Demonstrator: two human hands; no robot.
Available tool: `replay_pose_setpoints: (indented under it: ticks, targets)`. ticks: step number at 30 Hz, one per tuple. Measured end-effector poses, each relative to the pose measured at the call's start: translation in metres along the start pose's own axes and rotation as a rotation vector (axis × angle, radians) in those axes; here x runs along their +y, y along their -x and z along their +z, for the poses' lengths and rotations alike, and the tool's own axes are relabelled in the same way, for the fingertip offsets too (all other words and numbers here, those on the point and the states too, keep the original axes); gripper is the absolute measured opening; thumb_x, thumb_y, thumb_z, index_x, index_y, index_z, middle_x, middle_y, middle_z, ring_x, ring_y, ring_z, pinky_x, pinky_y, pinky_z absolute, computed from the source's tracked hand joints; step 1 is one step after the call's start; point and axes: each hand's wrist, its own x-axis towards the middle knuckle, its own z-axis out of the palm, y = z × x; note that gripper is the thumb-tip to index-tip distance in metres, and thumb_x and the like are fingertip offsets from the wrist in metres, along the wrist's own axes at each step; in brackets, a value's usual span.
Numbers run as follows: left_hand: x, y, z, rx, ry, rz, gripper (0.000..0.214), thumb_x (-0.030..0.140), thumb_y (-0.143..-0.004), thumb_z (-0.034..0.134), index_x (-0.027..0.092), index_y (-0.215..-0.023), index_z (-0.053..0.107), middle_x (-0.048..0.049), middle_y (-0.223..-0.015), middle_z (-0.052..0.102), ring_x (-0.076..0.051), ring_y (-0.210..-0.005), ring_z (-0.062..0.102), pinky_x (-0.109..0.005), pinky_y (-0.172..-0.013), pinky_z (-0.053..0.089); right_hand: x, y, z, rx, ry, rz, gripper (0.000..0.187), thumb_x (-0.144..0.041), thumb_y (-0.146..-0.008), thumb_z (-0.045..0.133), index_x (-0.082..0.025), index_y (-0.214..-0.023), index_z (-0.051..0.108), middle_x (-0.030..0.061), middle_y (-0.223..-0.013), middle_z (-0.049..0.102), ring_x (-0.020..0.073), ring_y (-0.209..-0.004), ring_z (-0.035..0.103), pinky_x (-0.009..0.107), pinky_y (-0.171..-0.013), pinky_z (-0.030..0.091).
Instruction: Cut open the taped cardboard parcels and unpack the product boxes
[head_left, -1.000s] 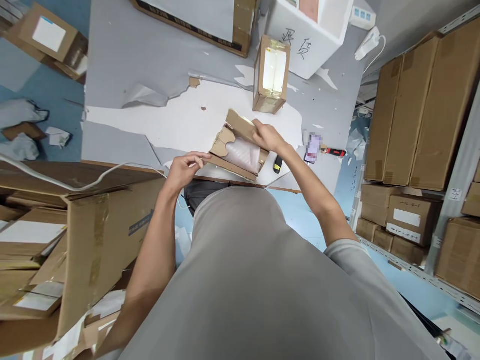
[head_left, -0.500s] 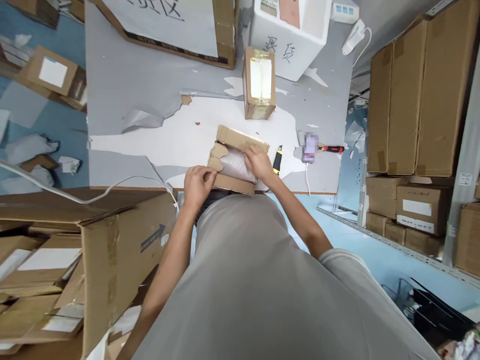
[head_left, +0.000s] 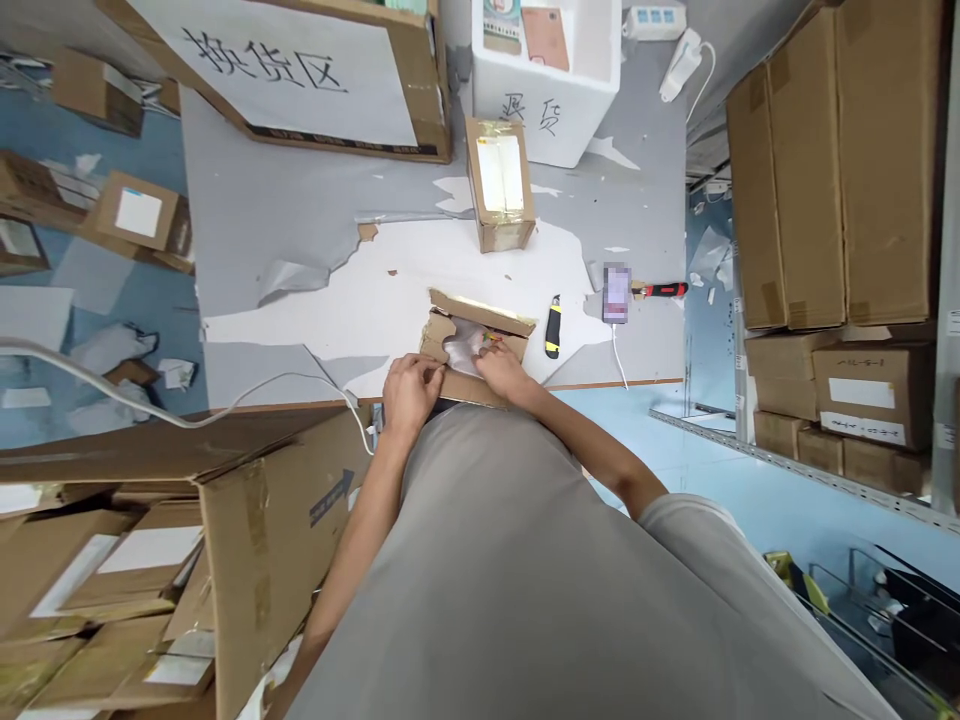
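Looking down past the grey shirt, we find it overlapping the near edge of an open cardboard box, which sits at the table's front edge. The left hand is loosely curled at the box's near left corner; whether it pinches the cardboard or merely rests there, we cannot tell. The right hand reaches inside with bent fingers, their tips partly lost to us, so we cannot say what they hold. Beneath them we see translucent wrapping, its contents unreadable, and a coloured speck too small to name. To the right lie a utility knife and a phone with a blurred screen, covering one end of a red-and-black-handled tool. Beyond stands a taped carton, hiding part of a white bin; the frame's top cuts off a big labelled box.
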Motion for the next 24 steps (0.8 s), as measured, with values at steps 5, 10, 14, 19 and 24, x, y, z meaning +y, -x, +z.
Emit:
replay_pose_setpoints:
  ticks: [5,10,14,19,24]
  targets:
    - [0.010,0.006,-0.006,-0.004,0.008,0.092,0.007,0.029,-0.102,0.075,0.023,-0.101,0.077,-0.0193,-0.147,0.080,-0.042,-0.147,0.069,-0.057,-0.129,0.054,-0.014,0.020,0.002,0.110,-0.105,-0.130,0.039,-0.007,-0.120,0.052,-0.014,-0.144,0.082,0.0181,-0.141,0.083,0.0295,-0.132,0.080,0.042,-0.119,0.057]
    - [0.018,-0.001,-0.006,-0.257,0.113,0.212,0.051,0.020,-0.098,0.061,0.021,-0.147,0.078,-0.0153,-0.149,0.084,-0.037,-0.138,0.079,-0.049,-0.121,0.062,-0.005,0.036,0.010,0.183,-0.289,-0.196,0.038,-0.011,-0.122,0.055,-0.019,-0.146,0.083,0.0140,-0.146,0.085,0.0284,-0.130,0.080,0.043,-0.116,0.059]
    - [0.019,-0.014,-0.003,-0.367,0.047,0.182,0.043,0.029,-0.104,0.058,0.020,-0.135,0.087,-0.0172,-0.137,0.089,-0.039,-0.127,0.084,-0.049,-0.116,0.064,0.024,0.041,0.015,0.298,-0.239,-0.110,0.044,-0.007,-0.119,0.056,-0.013,-0.157,0.078,0.0219,-0.163,0.077,0.0342,-0.153,0.068,0.053,-0.132,0.052]
    - [0.020,-0.018,-0.005,-0.382,-0.105,0.171,0.038,0.030,-0.108,0.053,0.019,-0.115,0.089,-0.0215,-0.134,0.088,-0.042,-0.129,0.083,-0.050,-0.115,0.065,0.035,0.054,0.025,0.356,-0.078,-0.048,0.039,-0.013,-0.123,0.048,-0.008,-0.145,0.081,0.0268,-0.153,0.077,0.0378,-0.149,0.062,0.056,-0.130,0.050]
    - [0.026,-0.011,-0.006,-0.343,-0.179,0.151,0.036,0.028,-0.111,0.052,0.018,-0.118,0.086,-0.0213,-0.169,0.073,-0.042,-0.141,0.078,-0.052,-0.123,0.061,0.035,0.076,0.038,0.449,-0.129,0.220,0.040,-0.021,-0.126,0.046,-0.014,-0.149,0.078,0.0246,-0.153,0.073,0.0362,-0.143,0.063,0.048,-0.121,0.054]
